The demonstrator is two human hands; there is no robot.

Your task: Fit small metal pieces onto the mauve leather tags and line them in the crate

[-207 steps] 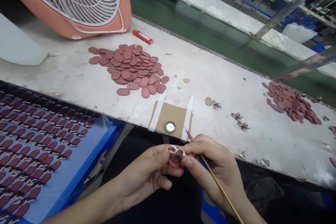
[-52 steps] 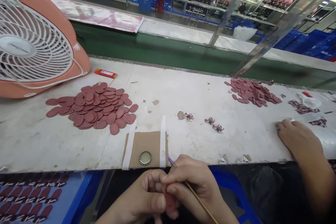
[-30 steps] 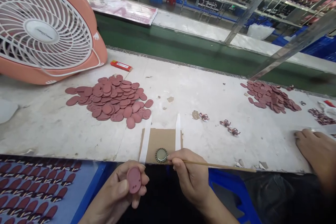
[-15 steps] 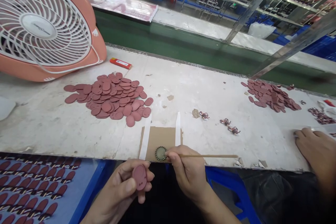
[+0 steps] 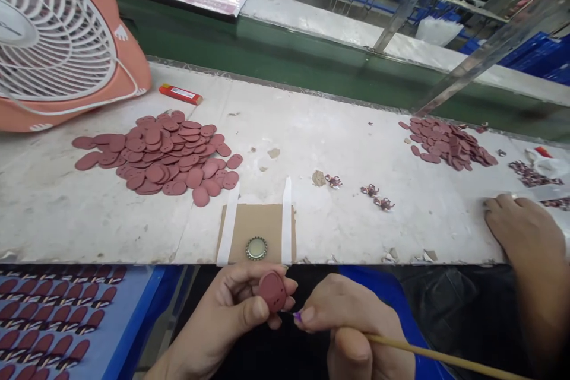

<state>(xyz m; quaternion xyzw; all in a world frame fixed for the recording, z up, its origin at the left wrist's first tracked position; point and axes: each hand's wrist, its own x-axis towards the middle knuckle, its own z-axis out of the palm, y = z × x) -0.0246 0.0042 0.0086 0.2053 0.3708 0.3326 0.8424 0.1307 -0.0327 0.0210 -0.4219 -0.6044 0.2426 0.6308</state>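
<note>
My left hand (image 5: 231, 314) pinches a small dark-pink oval piece (image 5: 272, 291) between thumb and fingers, below the table's front edge. My right hand (image 5: 356, 332) grips a thin wooden stick (image 5: 445, 358) whose purple tip (image 5: 297, 317) touches the oval piece's lower edge. Just above, a metal bottle cap (image 5: 256, 248) sits on a taped cardboard square (image 5: 258, 225). A big heap of the same oval pieces (image 5: 164, 151) lies on the white table (image 5: 356, 148).
An orange fan (image 5: 57, 41) stands at the far left, with a red lighter (image 5: 180, 94) beside it. A second oval heap (image 5: 447, 142) and small dark clips (image 5: 374, 196) lie to the right. Another person's hand (image 5: 521, 231) rests there. A blue tray of finished pieces (image 5: 48, 314) sits lower left.
My right hand pulled the stick's tip off the bottle cap and brought it down to the oval piece. My left hand raised the piece a little toward it.
</note>
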